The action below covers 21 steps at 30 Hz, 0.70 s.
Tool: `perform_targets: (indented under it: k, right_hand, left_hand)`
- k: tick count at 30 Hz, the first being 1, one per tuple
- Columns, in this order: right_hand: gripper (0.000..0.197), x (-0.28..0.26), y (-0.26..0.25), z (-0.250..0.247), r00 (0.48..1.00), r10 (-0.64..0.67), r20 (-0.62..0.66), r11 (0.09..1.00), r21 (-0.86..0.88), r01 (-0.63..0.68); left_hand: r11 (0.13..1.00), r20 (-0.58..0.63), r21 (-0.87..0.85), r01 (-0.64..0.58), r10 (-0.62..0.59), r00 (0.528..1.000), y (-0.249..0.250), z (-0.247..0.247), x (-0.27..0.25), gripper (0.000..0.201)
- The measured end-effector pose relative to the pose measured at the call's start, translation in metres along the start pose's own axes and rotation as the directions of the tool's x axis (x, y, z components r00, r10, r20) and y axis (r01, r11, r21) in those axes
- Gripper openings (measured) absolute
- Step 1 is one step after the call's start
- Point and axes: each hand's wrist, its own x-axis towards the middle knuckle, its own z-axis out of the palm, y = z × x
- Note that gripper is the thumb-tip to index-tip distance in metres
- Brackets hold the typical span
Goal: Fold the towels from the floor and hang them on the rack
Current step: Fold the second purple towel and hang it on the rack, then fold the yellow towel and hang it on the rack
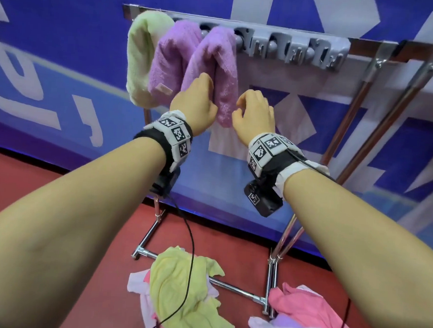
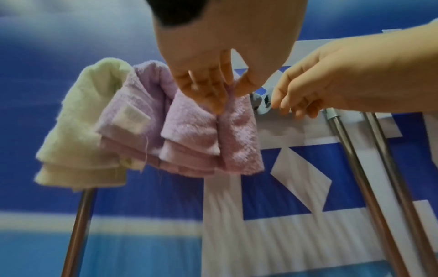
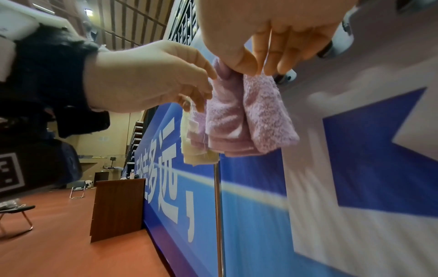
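1. While the left hand point(image 1: 194, 100) is laid with straightened fingers against the left face of the folded lilac terry towel point(image 1: 213, 72), nothing is gripped by it
2. The right hand point(image 1: 255, 113) is held just right of that towel, loosely curled and empty; whether its fingertips touch the cloth cannot be told
3. The lilac towel is hung from the grey hook rack point(image 1: 293, 48), long axis vertical, between the hands, nearer the left one
4. A second folded lilac towel point(image 1: 171, 59) and a folded pale green towel point(image 1: 140, 57) are hung to its left
5. Crumpled yellow-green cloth point(image 1: 185, 288) and pink cloth point(image 1: 313, 311) are left on the red floor point(image 1: 31, 183) below both forearms, so a downward reach is judged next
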Motion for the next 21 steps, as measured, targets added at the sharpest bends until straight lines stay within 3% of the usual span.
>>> perform_targets:
  k: [6,13,21]
  right_hand:
    - [0.018,-0.051,0.024,0.028,0.972,0.138,0.191,0.988,0.038,-0.148]
    - [0.021,-0.097,0.074,0.101,0.892,0.238,0.384,0.97,-0.053,-0.236]
    - [0.02,-0.159,0.132,0.219,0.76,0.316,0.568,0.942,-0.094,-0.322]
  left_hand:
    - [0.985,0.25,-0.011,0.17,-0.162,0.955,-0.021,0.053,-0.044,0.029]
    - [0.954,0.427,-0.015,0.301,-0.266,0.864,-0.068,0.137,-0.08,0.024]
    - [0.876,0.57,0.039,0.481,-0.415,0.71,-0.154,0.25,-0.145,0.02]
